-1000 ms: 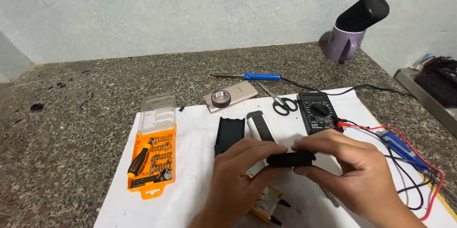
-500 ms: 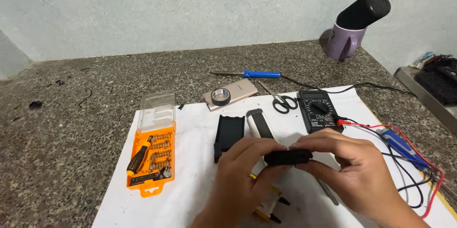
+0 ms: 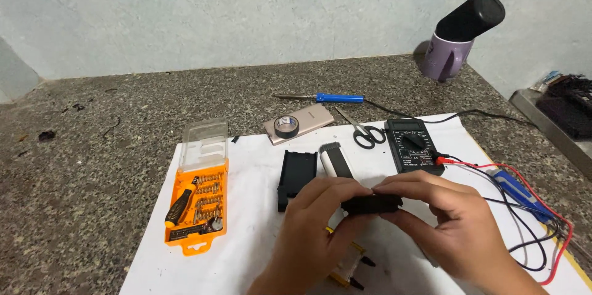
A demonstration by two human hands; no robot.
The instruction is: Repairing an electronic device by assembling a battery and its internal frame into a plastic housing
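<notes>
The small black block (image 3: 372, 204) sits pinched between my two hands, held just above the white sheet (image 3: 259, 165) that covers the middle of the table (image 3: 92, 159). My left hand (image 3: 320, 221) closes on its left end with the fingers curled over the top; my right hand (image 3: 441, 215) grips the right end the same way, thumb below. I cannot tell what the block is beyond a flat, dark, oblong part.

Taking the white sheet as my landmark: on it, just behind my hands, lie a black plastic shell (image 3: 296, 175) and a white-and-black oblong piece (image 3: 336, 159). At the sheet's left edge stands an orange screwdriver bit set (image 3: 196, 208) with its clear lid (image 3: 203, 142) swung back. At the sheet's far edge lies a phone (image 3: 311, 119) carrying a roll of black tape (image 3: 287, 126), with scissors (image 3: 365, 135) and a black multimeter (image 3: 409, 144) to their right. Red and black test leads (image 3: 524, 208) trail along the sheet's right side. Beyond the sheet are a blue-handled screwdriver (image 3: 333, 98) and a purple mug (image 3: 445, 57).
</notes>
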